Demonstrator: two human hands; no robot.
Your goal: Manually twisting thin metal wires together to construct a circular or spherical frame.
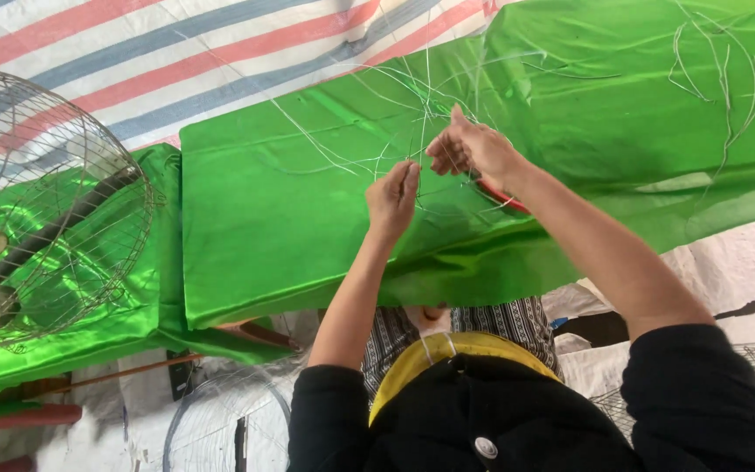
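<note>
Thin white threads (412, 131) were pinched by left hand (392, 199) and right hand (472, 149) over the green cloth's (290, 218) near edge; tangling judged likely if slack pulled unevenly.

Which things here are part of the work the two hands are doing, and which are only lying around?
In use:
- left hand and right hand, both pinching thin white threads
- shiny green satin cloth under the threads

Lying about:
- round wire fan guard at the left
- second round wire grille on the floor
- red, white and blue striped tarpaulin
- more loose white threads on the cloth, far right
</note>
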